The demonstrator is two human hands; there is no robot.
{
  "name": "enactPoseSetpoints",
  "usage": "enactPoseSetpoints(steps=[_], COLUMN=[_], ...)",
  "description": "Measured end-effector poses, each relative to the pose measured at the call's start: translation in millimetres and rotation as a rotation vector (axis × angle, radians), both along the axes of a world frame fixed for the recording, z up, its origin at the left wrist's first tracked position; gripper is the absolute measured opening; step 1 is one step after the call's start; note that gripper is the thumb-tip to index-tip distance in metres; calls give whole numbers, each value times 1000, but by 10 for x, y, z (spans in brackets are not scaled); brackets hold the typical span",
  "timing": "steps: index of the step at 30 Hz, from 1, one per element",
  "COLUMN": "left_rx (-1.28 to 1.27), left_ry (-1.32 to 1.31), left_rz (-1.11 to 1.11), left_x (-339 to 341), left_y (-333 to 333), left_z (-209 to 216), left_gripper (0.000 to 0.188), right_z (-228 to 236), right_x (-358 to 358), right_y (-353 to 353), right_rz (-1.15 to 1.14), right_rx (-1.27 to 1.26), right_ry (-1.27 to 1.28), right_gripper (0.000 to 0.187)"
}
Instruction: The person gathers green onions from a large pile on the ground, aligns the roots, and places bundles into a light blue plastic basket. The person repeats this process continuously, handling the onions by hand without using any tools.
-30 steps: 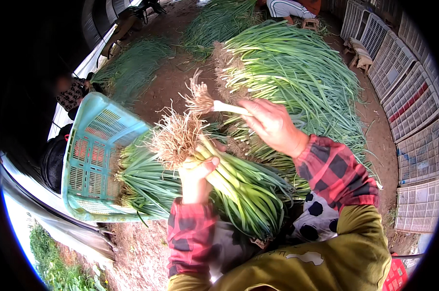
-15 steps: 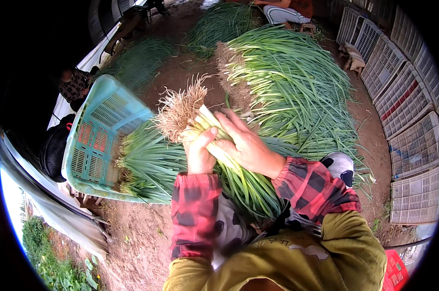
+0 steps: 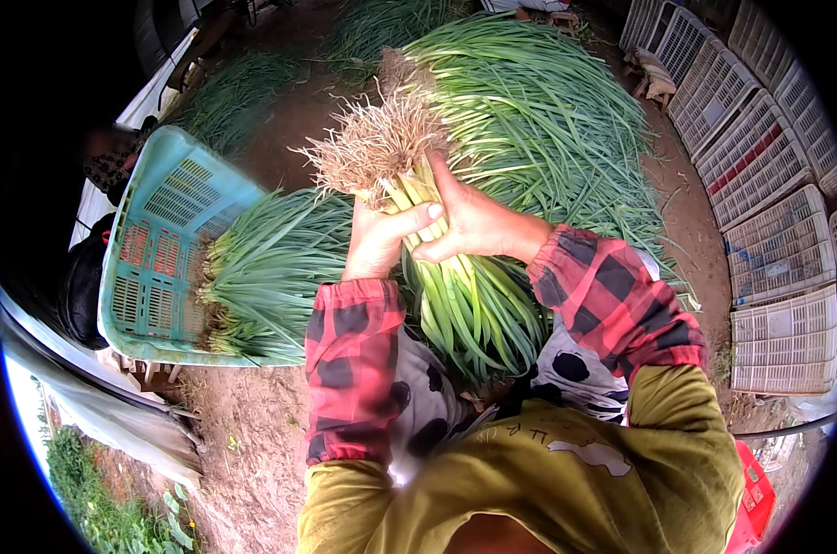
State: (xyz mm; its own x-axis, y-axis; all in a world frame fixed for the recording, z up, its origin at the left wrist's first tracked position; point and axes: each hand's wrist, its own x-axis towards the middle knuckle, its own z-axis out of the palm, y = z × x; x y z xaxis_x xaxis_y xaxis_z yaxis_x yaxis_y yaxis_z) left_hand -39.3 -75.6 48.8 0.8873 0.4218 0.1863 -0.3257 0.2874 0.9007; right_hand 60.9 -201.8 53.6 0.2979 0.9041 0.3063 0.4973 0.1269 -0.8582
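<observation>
A thick bunch of onion-like greens (image 3: 474, 309) is held in front of me. Its tangled tan roots (image 3: 377, 143) point up and away, and its leaves fan down toward my lap. My left hand (image 3: 379, 242) wraps the pale stems from the left, thumb across their front. From the right, my right hand (image 3: 479, 222) closes round the same stems, its thumb near my left thumb; most fingers of both hands are hidden behind the bunch. Left of my hands, a turquoise plastic crate (image 3: 206, 192) lies tipped toward me with more greens (image 3: 275, 272) in it, roots inward.
A large heap of greens (image 3: 539, 120) spreads over the dirt floor ahead to the right, with smaller piles (image 3: 238, 92) farther off. White slatted crates (image 3: 774, 245) line the right side. A red crate (image 3: 754, 499) stands at lower right. Another person sits at far left.
The bunch has turned so its roots stand more upright and its stems face me. My right hand has shifted from lying over the stems to gripping them from the side. The view has tilted down slightly.
</observation>
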Motion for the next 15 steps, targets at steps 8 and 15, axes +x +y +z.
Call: enactPoseSetpoints(steps=[8, 15], left_rx=[81, 62], left_ry=[16, -76], left_rz=[138, 175], left_x=[154, 91], left_y=[-141, 9], left_z=[33, -53], left_gripper=[39, 47], right_z=[262, 107], right_x=[118, 660], right_y=[-148, -923], right_rz=[17, -301], right_rx=[-337, -77], right_ry=[-317, 83], right_gripper=[107, 66])
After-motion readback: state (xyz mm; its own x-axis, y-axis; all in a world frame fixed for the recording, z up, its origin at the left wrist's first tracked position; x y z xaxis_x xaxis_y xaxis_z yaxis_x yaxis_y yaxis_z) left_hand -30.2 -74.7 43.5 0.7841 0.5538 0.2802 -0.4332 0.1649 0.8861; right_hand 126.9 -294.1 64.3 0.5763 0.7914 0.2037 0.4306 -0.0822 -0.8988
